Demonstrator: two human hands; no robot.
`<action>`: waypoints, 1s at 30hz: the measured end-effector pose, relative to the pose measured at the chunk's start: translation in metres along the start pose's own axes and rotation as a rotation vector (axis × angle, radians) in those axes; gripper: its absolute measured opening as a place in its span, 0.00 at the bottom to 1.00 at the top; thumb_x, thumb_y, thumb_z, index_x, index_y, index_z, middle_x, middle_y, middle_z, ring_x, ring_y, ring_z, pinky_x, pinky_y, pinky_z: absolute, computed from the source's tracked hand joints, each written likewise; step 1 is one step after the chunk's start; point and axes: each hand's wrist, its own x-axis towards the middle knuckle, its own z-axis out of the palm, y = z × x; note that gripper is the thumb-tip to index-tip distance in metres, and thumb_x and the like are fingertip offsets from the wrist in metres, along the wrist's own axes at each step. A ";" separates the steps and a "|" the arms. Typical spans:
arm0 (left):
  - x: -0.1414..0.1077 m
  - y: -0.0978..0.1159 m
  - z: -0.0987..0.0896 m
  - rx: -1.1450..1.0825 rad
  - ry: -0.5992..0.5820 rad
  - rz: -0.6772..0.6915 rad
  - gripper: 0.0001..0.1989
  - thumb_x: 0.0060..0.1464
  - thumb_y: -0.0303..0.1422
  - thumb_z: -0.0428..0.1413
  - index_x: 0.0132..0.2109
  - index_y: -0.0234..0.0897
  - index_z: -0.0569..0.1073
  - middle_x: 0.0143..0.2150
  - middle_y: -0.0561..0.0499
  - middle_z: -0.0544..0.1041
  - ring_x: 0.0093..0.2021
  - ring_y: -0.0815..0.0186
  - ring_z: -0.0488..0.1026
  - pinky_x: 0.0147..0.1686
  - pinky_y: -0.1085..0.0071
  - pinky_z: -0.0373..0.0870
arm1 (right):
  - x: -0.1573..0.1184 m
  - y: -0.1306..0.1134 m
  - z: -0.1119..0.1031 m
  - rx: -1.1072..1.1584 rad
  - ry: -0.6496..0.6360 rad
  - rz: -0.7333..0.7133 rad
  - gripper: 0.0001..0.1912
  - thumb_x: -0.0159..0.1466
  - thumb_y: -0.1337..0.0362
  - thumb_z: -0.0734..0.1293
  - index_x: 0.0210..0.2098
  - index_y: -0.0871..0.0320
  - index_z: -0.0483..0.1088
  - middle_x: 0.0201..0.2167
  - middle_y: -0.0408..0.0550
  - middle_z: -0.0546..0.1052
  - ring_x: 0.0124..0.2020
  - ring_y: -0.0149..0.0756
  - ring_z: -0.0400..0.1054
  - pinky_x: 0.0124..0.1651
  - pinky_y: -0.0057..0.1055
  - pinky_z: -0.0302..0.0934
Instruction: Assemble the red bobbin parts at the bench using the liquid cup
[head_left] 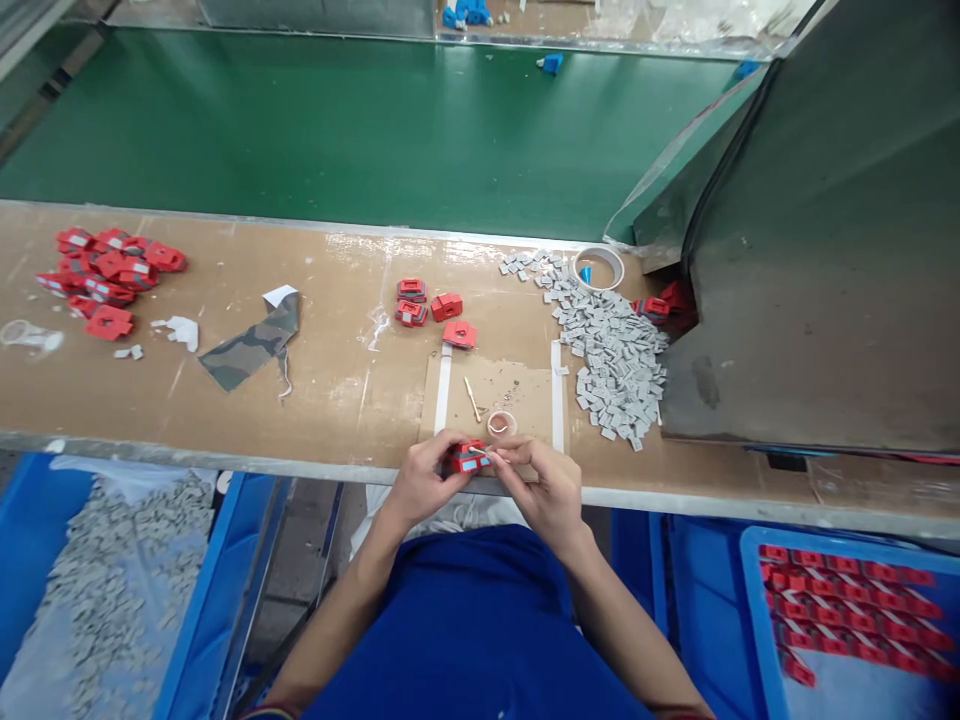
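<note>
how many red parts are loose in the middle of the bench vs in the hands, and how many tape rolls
Red parts loose mid-bench: 4, first one
Red part held by left hand and right hand: 1
Tape rolls: 2, large and small
Total: 7

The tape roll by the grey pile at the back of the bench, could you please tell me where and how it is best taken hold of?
The tape roll lies flat with its open centre facing up, apart from both hands. Probably best to come from above and pinch its near rim, one finger inside the ring, since grey pieces crowd its lower side.
</note>
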 end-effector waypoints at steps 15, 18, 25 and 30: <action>0.002 0.004 -0.001 -0.045 0.000 -0.010 0.10 0.54 0.27 0.61 0.45 0.36 0.76 0.39 0.48 0.83 0.38 0.64 0.81 0.38 0.73 0.75 | 0.002 -0.006 -0.013 -0.028 0.051 0.070 0.06 0.69 0.69 0.69 0.36 0.54 0.70 0.32 0.47 0.82 0.32 0.35 0.79 0.35 0.30 0.72; 0.002 0.004 -0.002 -0.071 -0.001 -0.028 0.10 0.54 0.27 0.60 0.45 0.36 0.76 0.40 0.47 0.83 0.38 0.63 0.81 0.38 0.73 0.76 | 0.002 0.001 -0.020 -0.051 0.133 0.144 0.05 0.68 0.68 0.69 0.35 0.54 0.71 0.31 0.47 0.80 0.33 0.36 0.76 0.35 0.32 0.71; 0.001 0.003 -0.005 -0.150 0.006 -0.068 0.10 0.55 0.30 0.63 0.45 0.36 0.76 0.40 0.46 0.83 0.39 0.63 0.82 0.38 0.73 0.77 | -0.004 0.025 -0.008 -0.092 -0.018 0.157 0.04 0.70 0.63 0.67 0.43 0.54 0.75 0.43 0.52 0.78 0.45 0.41 0.75 0.46 0.38 0.71; 0.001 0.001 -0.009 -0.239 0.035 -0.089 0.12 0.56 0.33 0.65 0.46 0.36 0.76 0.40 0.46 0.84 0.38 0.63 0.82 0.38 0.73 0.77 | -0.008 0.057 -0.039 -0.330 0.075 0.224 0.10 0.73 0.62 0.62 0.46 0.56 0.74 0.45 0.55 0.77 0.48 0.45 0.73 0.49 0.41 0.69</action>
